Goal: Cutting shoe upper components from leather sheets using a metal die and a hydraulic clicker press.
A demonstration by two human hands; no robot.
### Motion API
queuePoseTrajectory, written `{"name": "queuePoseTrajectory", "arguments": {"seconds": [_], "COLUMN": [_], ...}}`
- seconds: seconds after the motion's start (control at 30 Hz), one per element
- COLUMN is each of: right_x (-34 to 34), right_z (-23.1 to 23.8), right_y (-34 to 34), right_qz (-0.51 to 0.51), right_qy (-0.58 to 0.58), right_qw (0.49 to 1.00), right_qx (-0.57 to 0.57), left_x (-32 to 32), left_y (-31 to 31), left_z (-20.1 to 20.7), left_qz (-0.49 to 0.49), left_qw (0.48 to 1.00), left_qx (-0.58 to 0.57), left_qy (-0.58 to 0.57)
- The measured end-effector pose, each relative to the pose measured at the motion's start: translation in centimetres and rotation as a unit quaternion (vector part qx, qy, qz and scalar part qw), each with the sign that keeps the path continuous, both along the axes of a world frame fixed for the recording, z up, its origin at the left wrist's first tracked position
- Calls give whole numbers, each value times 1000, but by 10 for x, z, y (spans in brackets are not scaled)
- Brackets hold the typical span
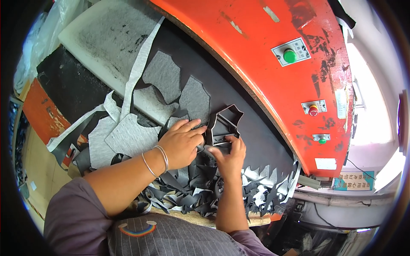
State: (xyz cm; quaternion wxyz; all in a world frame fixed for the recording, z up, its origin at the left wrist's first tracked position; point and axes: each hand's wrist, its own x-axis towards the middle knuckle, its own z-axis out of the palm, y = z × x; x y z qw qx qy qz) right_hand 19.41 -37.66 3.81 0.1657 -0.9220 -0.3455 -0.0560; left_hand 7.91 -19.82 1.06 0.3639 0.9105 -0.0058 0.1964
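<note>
A metal cutting die point(225, 124) with a notched outline and a cross bar lies on dark sheet material point(252, 128). The fingers of my right hand point(231, 158) hook over its near edge, the thumb to the left of it. My left hand point(183, 143) lies just left of the die, fingers stretched over dark scraps and close to a cut grey piece point(195, 99). What is under its palm is hidden. Another grey piece point(162, 74) of similar shape lies farther back, and lighter grey pieces point(132, 135) are piled by my left wrist.
A red machine beam point(256, 68) with green buttons point(290, 56) and a red knob point(313, 110) slants across behind the die. Dark and white offcuts point(188, 192) heap at the near edge. A worn pale cutting board point(106, 38) and a long grey strip point(139, 68) lie left.
</note>
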Motion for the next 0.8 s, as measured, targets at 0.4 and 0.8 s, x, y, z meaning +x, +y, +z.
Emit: {"name": "queuePoseTrajectory", "arguments": {"seconds": [0.4, 0.8], "right_x": [79, 17], "right_z": [65, -6], "right_y": [87, 5], "right_qz": [308, -184], "right_qy": [-21, 304], "right_qw": [920, 888], "right_qx": [-242, 292], "left_x": [-7, -14], "left_y": [-4, -5], "left_z": [-13, -11], "left_qz": [19, 24], "left_qw": [997, 1000], "left_qx": [-46, -20], "left_qy": [-54, -1]}}
